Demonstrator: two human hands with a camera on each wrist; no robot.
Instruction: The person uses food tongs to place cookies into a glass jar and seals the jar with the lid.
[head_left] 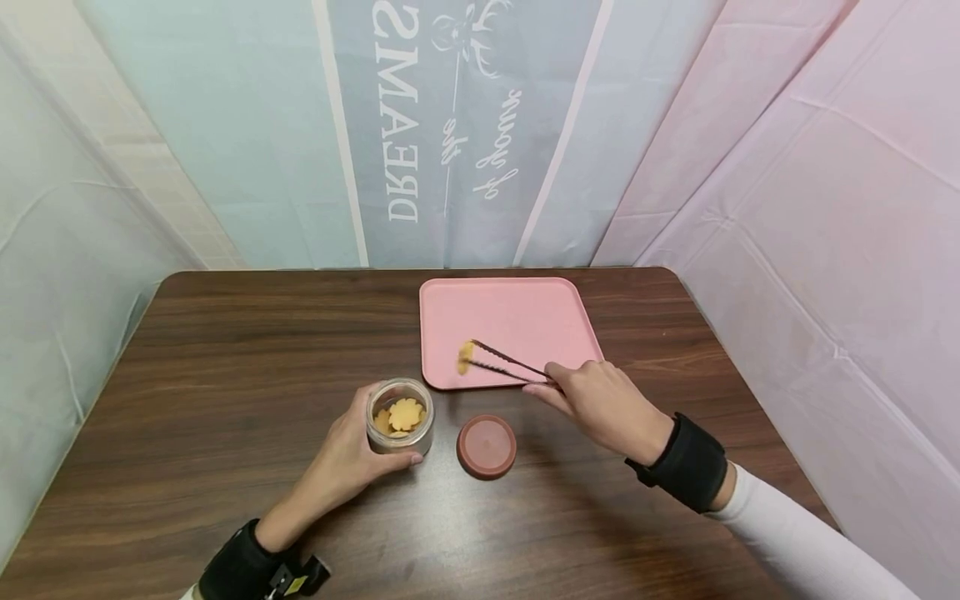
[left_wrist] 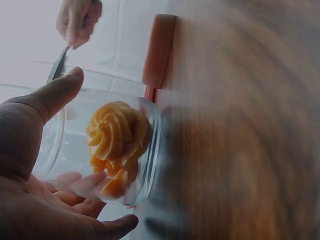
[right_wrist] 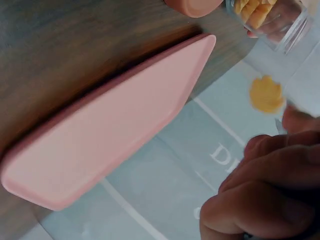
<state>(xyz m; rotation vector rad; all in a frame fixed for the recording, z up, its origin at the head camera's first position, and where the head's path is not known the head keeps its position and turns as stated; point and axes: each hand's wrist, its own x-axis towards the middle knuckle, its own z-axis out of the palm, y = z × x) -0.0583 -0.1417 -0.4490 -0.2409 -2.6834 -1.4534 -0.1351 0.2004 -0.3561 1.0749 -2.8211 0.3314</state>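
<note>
A: While the left hand (head_left: 348, 462) wraps the glass jar (head_left: 400, 427) at roughly 7 o'clock from the pink tray (head_left: 517, 300), the right hand (head_left: 603, 400) pinches dark tongs (head_left: 510, 364) closed on one swirl cookie (head_left: 466, 357). Cookie hangs over the tray's near-left corner, about 1 o'clock from the jar mouth.

B: Jar state?

A: Open and upright on the wooden table (head_left: 225, 350). Several piped cookies in it, top one rosette-shaped (left_wrist: 117, 132). Thumb on one side, fingers curled round the other, so it's braced. Terracotta lid (head_left: 487, 446) lies flat at the jar's 3 o'clock, just beside, not touching.

B: Risks?

A: My read: the cookie is held only at the tong tips, and it looks crumbly. Too much squeeze could crack it; too little and it drops, maybe onto the table edge of the tray rather than inside. Long tongs amplify wrist wobble too.

B: Anything else?

A: Right forearm sits near the lid; a sweep back toward 6 o'clock could knock it. Right wrist view is blurred, so I can't tell how firm the tip grip is.
</note>
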